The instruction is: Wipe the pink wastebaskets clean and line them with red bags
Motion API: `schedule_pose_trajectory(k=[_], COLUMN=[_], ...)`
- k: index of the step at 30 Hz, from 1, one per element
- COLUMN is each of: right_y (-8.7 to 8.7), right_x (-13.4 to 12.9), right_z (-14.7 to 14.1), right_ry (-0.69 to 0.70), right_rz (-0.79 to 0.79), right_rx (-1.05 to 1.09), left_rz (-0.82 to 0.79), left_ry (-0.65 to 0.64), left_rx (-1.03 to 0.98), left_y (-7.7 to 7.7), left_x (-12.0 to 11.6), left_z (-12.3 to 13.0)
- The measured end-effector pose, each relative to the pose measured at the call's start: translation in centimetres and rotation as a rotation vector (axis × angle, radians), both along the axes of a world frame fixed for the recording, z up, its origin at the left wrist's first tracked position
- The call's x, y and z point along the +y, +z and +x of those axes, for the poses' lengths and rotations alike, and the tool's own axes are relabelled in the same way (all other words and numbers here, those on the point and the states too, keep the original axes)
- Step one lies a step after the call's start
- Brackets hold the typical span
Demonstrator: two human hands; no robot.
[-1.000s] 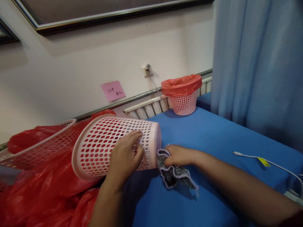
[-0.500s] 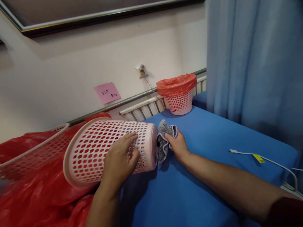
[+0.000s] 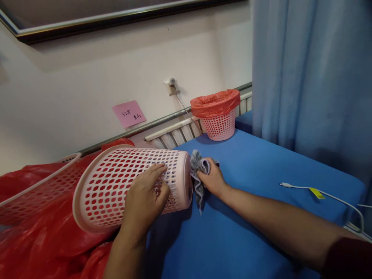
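A pale pink perforated plastic basket (image 3: 180, 162) lies on its side, its base facing right and its rim toward the red bags. My left hand (image 3: 147, 195) rests on its near side, fingers stretched out over the holes and thumb apart. At the base, my right hand (image 3: 213, 179) is closed around a crumpled grey cloth (image 3: 199, 166) with a pale purple edge. The cloth touches the basket's base, and one corner hangs down. Under the basket is a blue-covered bed (image 3: 232, 236).
Red plastic bags (image 3: 37, 236) and another pink basket (image 3: 43, 180) lie at left. A red-lined pink basket (image 3: 219, 126) stands upright by the wall rail. A white cable (image 3: 302, 188) lies at right, near a blue curtain (image 3: 308, 73). A pink note (image 3: 129, 113) is on the wall.
The cloth has bunched differently in my right hand, and its lower corner now hangs further down. My left hand stays on the basket. The whole view has shifted slightly.
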State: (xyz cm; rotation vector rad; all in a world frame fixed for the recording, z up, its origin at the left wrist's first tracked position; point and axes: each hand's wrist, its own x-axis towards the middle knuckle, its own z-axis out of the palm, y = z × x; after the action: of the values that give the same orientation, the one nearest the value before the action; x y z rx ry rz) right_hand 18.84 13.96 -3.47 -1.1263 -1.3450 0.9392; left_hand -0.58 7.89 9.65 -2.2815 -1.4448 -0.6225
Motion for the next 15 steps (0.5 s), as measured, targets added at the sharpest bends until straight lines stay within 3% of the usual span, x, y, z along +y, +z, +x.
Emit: schedule_pose_trajectory(k=[3,5,9,12,15], right_y=[0.5,0.1,-1.1,-0.7,0.4], right_x=[-0.3,-0.1,1.2,2.1,2.4], right_z=[0.4,0.4,0.3,0.5,0.4], right_ry=[0.046,0.102,0.133,0.072,0.023], right_rz=[0.230,0.173,-0.106,-0.086,0.044], right_rx=[-0.033,-0.149,-0.284,-0.245,-0.210], left_rz=[0.002,0.005,0.006,0.009,0.019], left_ry=[-0.003,0.000,0.014,0.011,0.004], left_rx=[-0.001,0.006,0.021,0.026,0.028], left_y=[0.0,0.0,0.0,0.0,-0.1], left_x=[0.0,0.0,0.0,0.0,0.0], left_z=[0.1,0.1,0.0,0.0,0.0])
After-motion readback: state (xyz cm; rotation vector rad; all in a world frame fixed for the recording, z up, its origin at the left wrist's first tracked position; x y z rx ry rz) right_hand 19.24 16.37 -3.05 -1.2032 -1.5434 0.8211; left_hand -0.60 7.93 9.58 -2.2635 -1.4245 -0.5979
